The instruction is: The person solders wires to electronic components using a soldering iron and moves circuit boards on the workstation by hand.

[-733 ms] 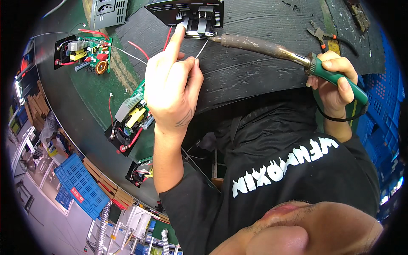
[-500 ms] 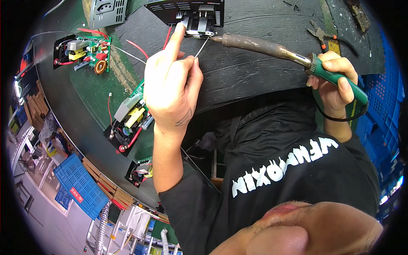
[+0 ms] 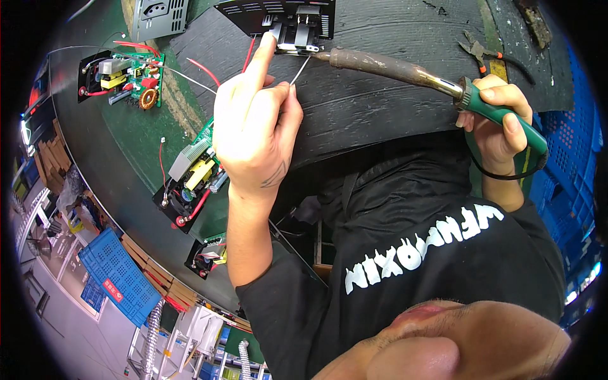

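Note:
My right hand [image 3: 500, 120] is wrapped round the green handle of a soldering iron [image 3: 392, 71]. Its tip meets the lower edge of a socket part [image 3: 297, 39] on a black slotted panel [image 3: 247, 14]. Between the thumb and fingers of my left hand [image 3: 256, 123] is pinched a thin solder wire [image 3: 301, 71], whose end reaches up to the iron's tip. My left index finger is stretched out and presses at the left side of the socket part. The exact contact under the tip is too small to make out.
Green circuit boards with black end plates, one upper left [image 3: 126, 79] and one beside my left forearm [image 3: 196, 168], lie on the bench. Another slotted panel [image 3: 160, 18] is at the top left. Orange-handled cutters [image 3: 475, 54] rest at the right, near blue crates [image 3: 567, 145].
Both hands, the soldering iron and the solder wire hold almost the same position. The circuit boards at the left appear very slightly further left in the picture.

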A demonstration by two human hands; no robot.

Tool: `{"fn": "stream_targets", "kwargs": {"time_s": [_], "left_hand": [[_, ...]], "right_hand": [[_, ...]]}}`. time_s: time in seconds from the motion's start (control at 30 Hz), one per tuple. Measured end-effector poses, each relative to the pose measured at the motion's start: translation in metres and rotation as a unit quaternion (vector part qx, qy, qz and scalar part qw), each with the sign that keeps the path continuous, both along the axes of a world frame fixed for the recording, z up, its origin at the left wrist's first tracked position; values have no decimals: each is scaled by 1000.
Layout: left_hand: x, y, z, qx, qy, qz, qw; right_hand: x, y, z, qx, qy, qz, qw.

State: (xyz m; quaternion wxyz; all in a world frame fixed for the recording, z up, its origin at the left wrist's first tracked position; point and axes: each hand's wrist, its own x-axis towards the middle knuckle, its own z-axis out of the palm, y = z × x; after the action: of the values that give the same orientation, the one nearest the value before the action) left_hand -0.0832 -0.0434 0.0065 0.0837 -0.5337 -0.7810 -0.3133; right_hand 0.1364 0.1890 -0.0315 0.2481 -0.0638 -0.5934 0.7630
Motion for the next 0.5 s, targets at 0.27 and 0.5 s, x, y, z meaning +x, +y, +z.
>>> {"fn": "stream_targets", "kwargs": {"time_s": [0.27, 0.5], "left_hand": [[0, -1, -2, 8, 3, 3, 1000], [0, -1, 0, -7, 8, 1, 1000]], "right_hand": [[0, 0, 0, 8, 0, -2, 1000], [0, 0, 0, 3, -1, -2, 1000]]}}
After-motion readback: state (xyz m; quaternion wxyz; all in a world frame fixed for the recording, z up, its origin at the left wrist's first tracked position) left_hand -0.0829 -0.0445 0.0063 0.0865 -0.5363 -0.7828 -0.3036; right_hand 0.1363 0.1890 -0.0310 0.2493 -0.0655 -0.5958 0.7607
